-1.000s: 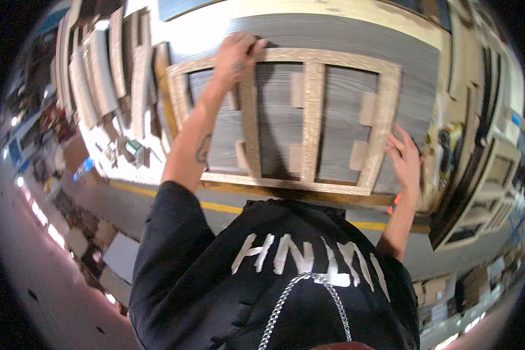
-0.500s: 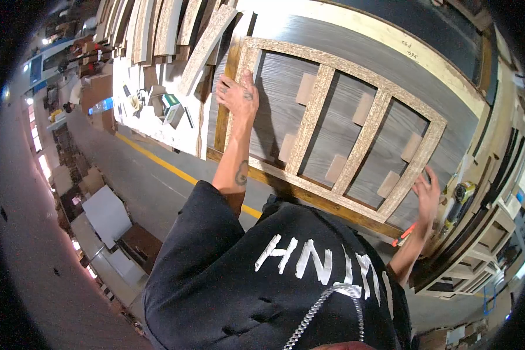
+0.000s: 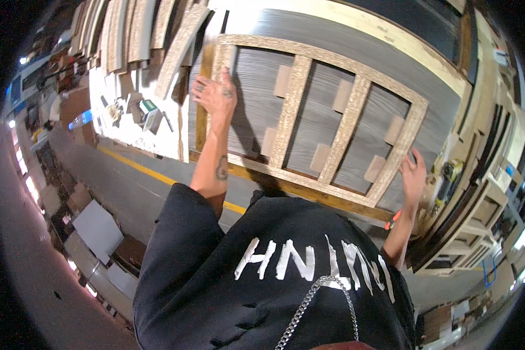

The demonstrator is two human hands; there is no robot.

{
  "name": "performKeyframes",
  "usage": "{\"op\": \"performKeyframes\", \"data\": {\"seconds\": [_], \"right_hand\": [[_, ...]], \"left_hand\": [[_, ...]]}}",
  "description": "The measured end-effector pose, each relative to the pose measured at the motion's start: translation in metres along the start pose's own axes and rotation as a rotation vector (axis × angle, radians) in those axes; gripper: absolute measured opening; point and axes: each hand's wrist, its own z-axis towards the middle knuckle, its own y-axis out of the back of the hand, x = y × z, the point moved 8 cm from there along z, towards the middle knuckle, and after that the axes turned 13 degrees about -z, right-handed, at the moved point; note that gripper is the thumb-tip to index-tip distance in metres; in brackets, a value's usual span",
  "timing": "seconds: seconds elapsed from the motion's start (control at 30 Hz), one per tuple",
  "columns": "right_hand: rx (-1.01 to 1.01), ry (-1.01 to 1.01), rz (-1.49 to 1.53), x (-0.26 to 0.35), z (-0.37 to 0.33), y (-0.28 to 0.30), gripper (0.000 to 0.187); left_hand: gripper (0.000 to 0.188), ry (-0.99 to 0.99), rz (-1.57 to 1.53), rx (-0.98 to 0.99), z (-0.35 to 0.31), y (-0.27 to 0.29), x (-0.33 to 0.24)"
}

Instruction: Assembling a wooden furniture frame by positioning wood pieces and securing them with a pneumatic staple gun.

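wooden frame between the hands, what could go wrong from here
Uneven pressure from the left hand and right hand, at opposite ends of the wooden frame, might skew it on the grey board.
If it slides, it could drag the small blocks along it out of place.
The right forearm is close to the orange tool and might bump it.

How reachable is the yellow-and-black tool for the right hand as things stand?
Probably yes: the yellow-and-black tool lies just right of the right hand, no obstacle visible between. The hand would have to leave the right edge of the speckled tan wooden frame.
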Motion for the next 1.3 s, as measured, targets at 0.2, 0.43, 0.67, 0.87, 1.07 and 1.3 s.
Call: {"op": "performKeyframes", "data": {"seconds": [0.2, 0.43, 0.67, 0.87, 1.07, 1.3], "right_hand": [[-0.119, 0.037, -0.341, 0.036, -0.015, 0.010, 0.050], [-0.298, 0.098, -0.275, 0.046, -0.021, 0.016, 0.046], [-0.211, 0.098, 0.217, 0.015, -0.022, 0.027, 0.037], [-0.829, -0.092, -0.690, -0.023, -0.047, 0.139, 0.048], [-0.512, 0.053, -0.795, -0.074, 0.004, 0.160, 0.056], [-0.765, -0.140, -0.848, -0.089, 0.003, 0.156, 0.049]], "left_hand": [[0.043, -0.668, 0.434, -0.233, -0.013, -0.005, -0.019], [0.078, -0.451, 0.330, -0.464, 0.001, 0.006, -0.009], [0.082, -0.285, 0.208, -0.289, 0.006, -0.001, -0.003], [0.085, -0.280, 0.256, -0.306, 0.013, -0.001, 0.012], [0.085, -0.274, 0.270, -0.293, 0.009, 0.001, -0.003], [0.083, -0.315, 0.247, -0.336, 0.006, 0.003, -0.005]]}}
